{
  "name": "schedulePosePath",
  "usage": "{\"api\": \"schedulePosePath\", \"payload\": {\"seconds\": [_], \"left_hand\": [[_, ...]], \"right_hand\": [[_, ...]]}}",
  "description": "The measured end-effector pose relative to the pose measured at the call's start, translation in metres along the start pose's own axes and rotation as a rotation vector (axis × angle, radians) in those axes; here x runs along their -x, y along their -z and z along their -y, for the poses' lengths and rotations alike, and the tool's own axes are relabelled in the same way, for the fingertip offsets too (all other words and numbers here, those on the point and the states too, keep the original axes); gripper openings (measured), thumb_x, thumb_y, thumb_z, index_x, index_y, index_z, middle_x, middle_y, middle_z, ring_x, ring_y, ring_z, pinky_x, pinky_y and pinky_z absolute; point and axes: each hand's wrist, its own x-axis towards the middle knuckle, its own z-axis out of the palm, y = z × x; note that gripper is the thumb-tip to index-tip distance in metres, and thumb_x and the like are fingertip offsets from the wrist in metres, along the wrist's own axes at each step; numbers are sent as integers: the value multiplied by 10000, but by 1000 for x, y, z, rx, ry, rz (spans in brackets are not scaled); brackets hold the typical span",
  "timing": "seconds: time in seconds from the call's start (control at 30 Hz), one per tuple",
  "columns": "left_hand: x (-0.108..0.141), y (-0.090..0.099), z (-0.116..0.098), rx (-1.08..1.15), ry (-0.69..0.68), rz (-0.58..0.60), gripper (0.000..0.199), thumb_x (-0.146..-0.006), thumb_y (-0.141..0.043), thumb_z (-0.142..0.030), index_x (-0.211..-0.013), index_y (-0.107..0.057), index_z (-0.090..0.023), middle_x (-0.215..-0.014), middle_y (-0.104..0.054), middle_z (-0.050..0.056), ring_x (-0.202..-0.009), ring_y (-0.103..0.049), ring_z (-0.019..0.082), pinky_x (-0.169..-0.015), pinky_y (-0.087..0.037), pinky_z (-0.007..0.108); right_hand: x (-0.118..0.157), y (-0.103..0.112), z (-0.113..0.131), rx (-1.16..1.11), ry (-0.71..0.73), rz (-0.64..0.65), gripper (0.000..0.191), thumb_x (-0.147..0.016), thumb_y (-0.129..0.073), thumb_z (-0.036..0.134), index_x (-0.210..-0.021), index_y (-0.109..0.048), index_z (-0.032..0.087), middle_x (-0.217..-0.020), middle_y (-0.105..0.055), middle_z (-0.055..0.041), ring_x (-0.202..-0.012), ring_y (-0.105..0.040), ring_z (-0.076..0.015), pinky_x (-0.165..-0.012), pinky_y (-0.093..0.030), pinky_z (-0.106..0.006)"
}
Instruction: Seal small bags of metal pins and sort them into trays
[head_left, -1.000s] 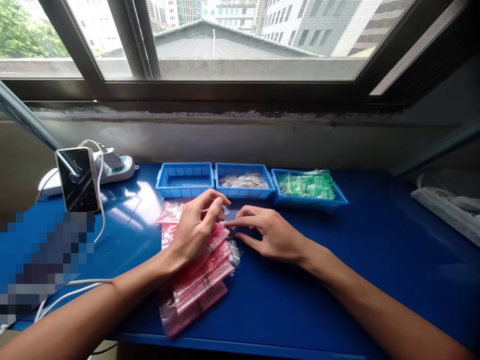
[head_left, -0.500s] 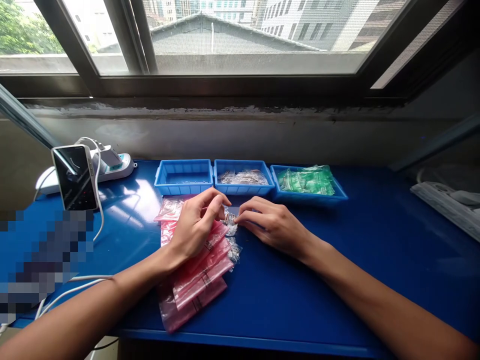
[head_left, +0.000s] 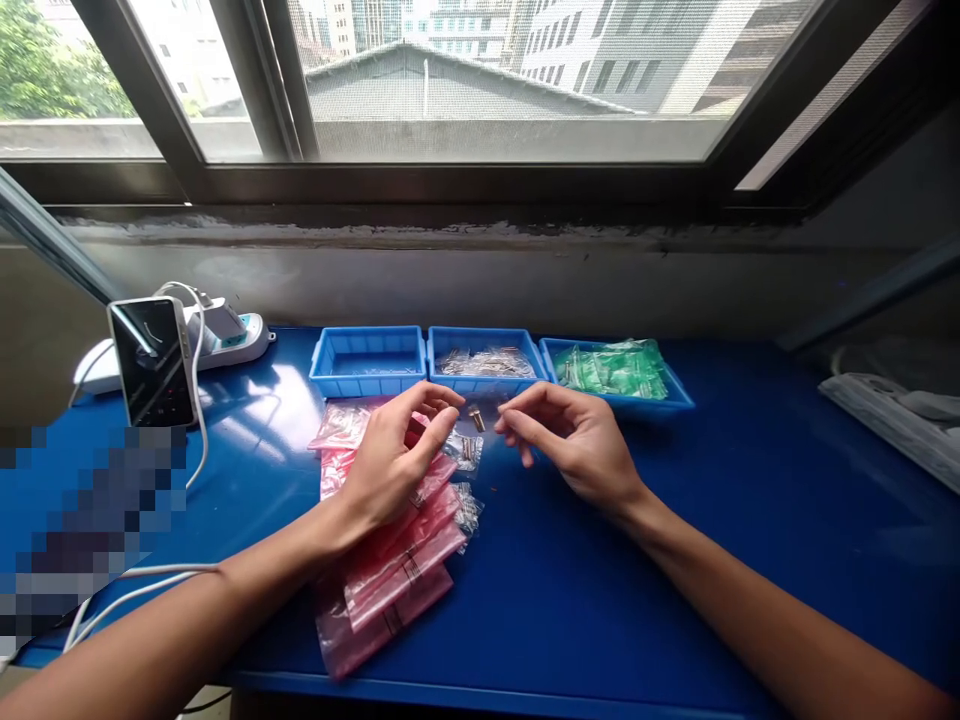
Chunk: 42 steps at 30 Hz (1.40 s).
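A small clear plastic bag (head_left: 477, 418) with brass-coloured metal pieces inside spans the gap between my hands. The thumb and fingers of my left hand (head_left: 394, 450) close on its left side, above a fanned stack of pink plastic bags (head_left: 405, 575). On its right side my right hand (head_left: 581, 435) pinches the edge between fingertips. Just below, another clear bag of small metal parts (head_left: 466, 452) lies by the stack's right edge. Nearer to me is a further clear packet (head_left: 466, 510), partly overlapped by pink plastic. What the metal pieces are is too small to tell.
Three blue trays line the back: the left tray (head_left: 367, 384) holds a few clear bits, the middle tray (head_left: 487, 378) clear packets, the right tray (head_left: 686, 400) green bags. A phone (head_left: 154, 365) leans by a power strip (head_left: 251, 340); white cables run at left.
My right hand has turned and lifted slightly. The clear bag with metal pieces now shows between my hands, and the packet beneath is uncovered. My left hand has barely moved.
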Motion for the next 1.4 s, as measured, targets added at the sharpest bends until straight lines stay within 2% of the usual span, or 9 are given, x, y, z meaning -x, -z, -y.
{"api": "schedulePosePath", "payload": {"seconds": [0.27, 0.4, 0.57, 0.83, 0.9, 1.0, 1.07, 1.23, 1.4], "left_hand": [[-2, -1, 3, -9, 25, 44, 192, -972, -663, -319, -911, -735, -151, -890, -742, 56, -731, -656, 168, -653, -508, 270], [-1, -1, 5, -17, 37, 20, 221, -953, -689, -326, -838, -736, -143, -820, -746, 56, -647, -638, 153, -581, -483, 251], [-1, -2, 2, -94, 2, 44, 191, -950, -677, -287, -840, -738, -143, -817, -747, 56, -679, -661, 163, -579, -497, 247], [0, -3, 1, -114, -27, 20, 169, -951, -675, -282, -865, -717, -143, -776, -712, 41, -642, -633, 149, -568, -493, 246], [1, -3, 2, -111, -26, 9, 171, -953, -680, -295, -882, -718, -144, -725, -689, 26, -600, -603, 139, -540, -469, 240], [2, -3, 3, -121, -38, -11, 191, -956, -684, -317, -882, -725, -147, -639, -641, 0, -539, -545, 123, -494, -421, 233], [2, -3, 3, -106, -40, -17, 184, -957, -685, -316, -892, -729, -150, -671, -677, 11, -557, -582, 130, -510, -454, 236], [2, -2, 3, -25, -78, -44, 96, -955, -656, -211, -969, -743, -172, -988, -787, 68, -855, -753, 201, -675, -606, 284], [3, -1, 3, 3, -143, -80, 101, -954, -683, -179, -1031, -748, -180, -1034, -789, 55, -962, -761, 202, -839, -641, 337]], "right_hand": [[3, -8, 5, -132, -101, 85, 291, -839, -828, 429, -885, -716, 165, -784, -789, -79, -593, -707, -172, -462, -579, -252], [5, -7, 7, 9, -68, 126, 268, -855, -812, 421, -862, -726, 167, -841, -785, -86, -664, -716, -182, -506, -580, -248], [8, -5, 9, 195, 47, 84, 174, -903, -754, 350, -851, -779, 186, -804, -768, -47, -688, -712, -177, -557, -570, -240], [8, -7, 11, 222, 47, 71, 205, -890, -757, 357, -801, -804, 178, -797, -801, -55, -722, -751, -213, -647, -598, -280], [8, -7, 11, 194, 34, 76, 206, -882, -767, 365, -804, -818, 181, -784, -804, -59, -702, -750, -214, -624, -599, -281], [9, -8, 11, 133, 5, 77, 202, -878, -772, 367, -845, -845, 181, -643, -753, -34, -522, -676, -163, -472, -538, -246], [9, -9, 10, 81, -6, 68, 215, -883, -765, 370, -912, -856, 178, -621, -744, -29, -453, -640, -144, -397, -494, -232], [10, -9, 7, 101, 72, 25, 206, -875, -758, 259, -1051, -852, 207, -938, -842, -79, -629, -766, -202, -475, -609, -273], [13, -9, 5, 140, 152, 11, 288, -909, -737, 207, -1183, -815, 247, -1178, -811, -65, -899, -816, -264, -548, -659, -289]]}}
